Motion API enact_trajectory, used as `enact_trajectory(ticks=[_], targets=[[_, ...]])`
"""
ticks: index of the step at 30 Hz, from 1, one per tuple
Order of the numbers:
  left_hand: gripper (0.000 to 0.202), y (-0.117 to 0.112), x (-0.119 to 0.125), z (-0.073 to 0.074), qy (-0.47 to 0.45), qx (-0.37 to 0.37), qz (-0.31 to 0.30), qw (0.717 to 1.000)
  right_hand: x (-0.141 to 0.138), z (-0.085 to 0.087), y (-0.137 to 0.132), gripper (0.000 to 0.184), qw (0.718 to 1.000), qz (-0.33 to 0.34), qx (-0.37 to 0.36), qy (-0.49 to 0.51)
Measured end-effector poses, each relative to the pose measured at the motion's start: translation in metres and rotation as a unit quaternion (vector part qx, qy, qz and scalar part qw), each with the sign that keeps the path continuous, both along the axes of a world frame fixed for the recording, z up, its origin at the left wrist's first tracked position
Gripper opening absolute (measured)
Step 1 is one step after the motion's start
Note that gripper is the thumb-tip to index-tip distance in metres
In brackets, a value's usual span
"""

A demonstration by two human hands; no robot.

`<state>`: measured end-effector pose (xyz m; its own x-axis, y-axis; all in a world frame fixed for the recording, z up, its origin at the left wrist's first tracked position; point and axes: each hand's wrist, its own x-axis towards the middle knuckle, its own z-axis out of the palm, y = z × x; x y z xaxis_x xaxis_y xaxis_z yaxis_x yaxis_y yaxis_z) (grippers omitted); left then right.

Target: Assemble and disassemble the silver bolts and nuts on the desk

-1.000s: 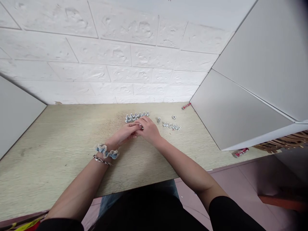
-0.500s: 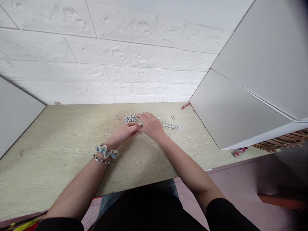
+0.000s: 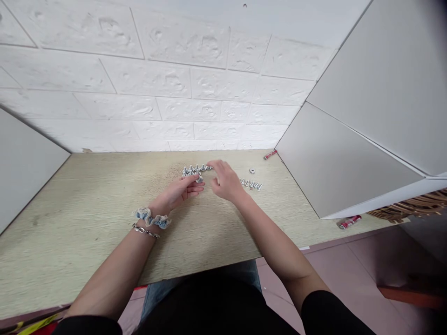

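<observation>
My left hand (image 3: 178, 190), with a blue-and-white scrunchie and a chain bracelet on its wrist, is closed on a small metal bolt (image 3: 199, 179) with a wide washer, pinched between thumb and fingers. To its right, my right hand (image 3: 226, 180) holds nothing that I can see. Its thumb is apart from its fingers, whose tips reach down at a small metal washer or nut (image 3: 209, 167). Behind my left fingertips, several bolts with washers (image 3: 191, 169) stand upright in rows, partly covered by that hand. A line of loose screws (image 3: 252, 184) lies right of my right hand.
One washer (image 3: 252, 171) lies apart on the wooden tabletop (image 3: 104, 200). A red battery (image 3: 270, 154) lies by the right panel (image 3: 314, 163), another red battery (image 3: 349, 222) near the front right edge. A white brick-patterned wall (image 3: 174, 83) closes off the back.
My hands have come apart: the right has moved back and right from the left, its fingers now at the small metal piece. The bolt in my left hand has come into view.
</observation>
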<state>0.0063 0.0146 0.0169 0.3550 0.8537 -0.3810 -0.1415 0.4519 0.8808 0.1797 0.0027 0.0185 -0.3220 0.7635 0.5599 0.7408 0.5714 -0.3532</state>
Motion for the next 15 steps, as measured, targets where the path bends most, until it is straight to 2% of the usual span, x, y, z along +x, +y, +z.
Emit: enact_trajectory(ticks=[4,10,13,15], targets=[[0.020,0.002,-0.001,-0.007,-0.040,0.015,-0.042,0.998,-0.016,-0.005,-0.007,0.046,0.999,0.039,-0.016,-0.016],[0.024,-0.005,0.004,-0.009,-0.011,0.033,-0.128,0.991,-0.021,-0.010,-0.008,0.051,0.999,0.023,-0.040,-0.025],[0.023,-0.006,0.004,-0.007,0.017,0.043,-0.147,0.988,-0.018,-0.008,-0.007,0.055,0.998,0.017,-0.050,-0.047],[0.020,-0.005,0.003,-0.005,0.024,0.048,-0.138,0.989,-0.014,-0.005,-0.006,0.057,0.997,0.006,-0.051,-0.051]])
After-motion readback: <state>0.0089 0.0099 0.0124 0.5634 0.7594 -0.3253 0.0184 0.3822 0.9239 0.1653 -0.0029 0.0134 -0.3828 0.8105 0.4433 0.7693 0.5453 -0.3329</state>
